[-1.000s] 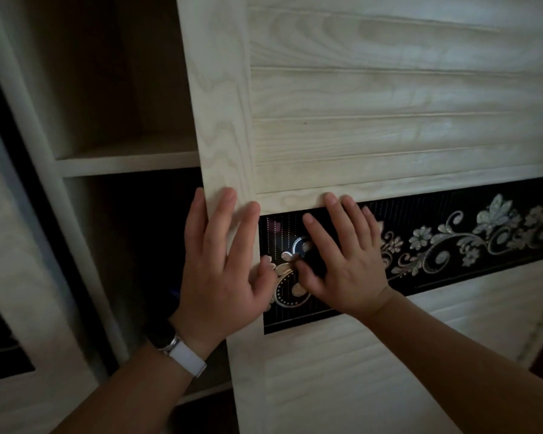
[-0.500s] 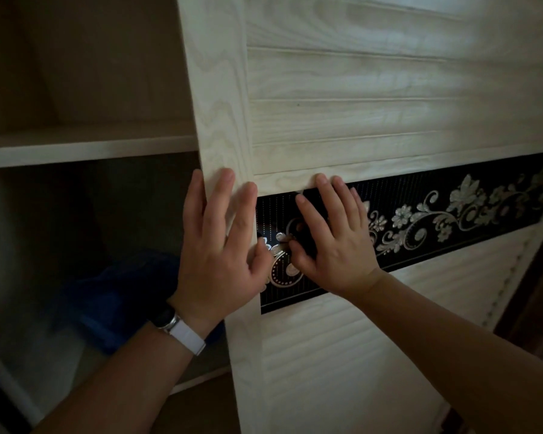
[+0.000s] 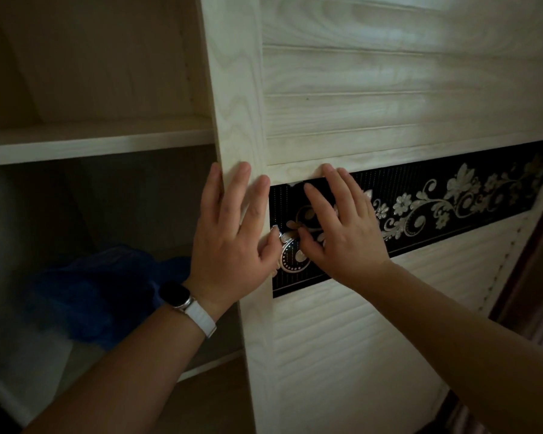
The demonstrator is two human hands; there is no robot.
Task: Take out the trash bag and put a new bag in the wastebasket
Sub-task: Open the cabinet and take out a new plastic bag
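Both hands lie flat against a pale wood-grain sliding wardrobe door (image 3: 373, 89), fingers spread and holding nothing. The left hand (image 3: 232, 239) presses on the door's upright left frame, its fingertips (image 3: 243, 170) reaching the level where the upper slatted panel ends, and its thumb points right toward the other hand. On that wrist sits a dark-faced smartwatch with a white strap (image 3: 185, 300). The right hand (image 3: 342, 227) rests open on the black decorative band with silver floral scrollwork (image 3: 452, 202) that runs across the door at mid height; its fingertips touch the lower edge of the slatted panel above, and its thumb lies just beside the left thumb over a round silver ornament in the band. Below the band the door carries finer horizontal slats.

To the left of the door the wardrobe stands open. A pale wooden shelf (image 3: 91, 145) crosses it at about the height of the fingertips, with a bare compartment above. In the dim compartment below, a crumpled dark blue plastic bag (image 3: 101, 289) lies just left of the left forearm, apart from both hands. Beside and under it is something pale and smooth that is too dark to identify. The wastebasket is out of sight.
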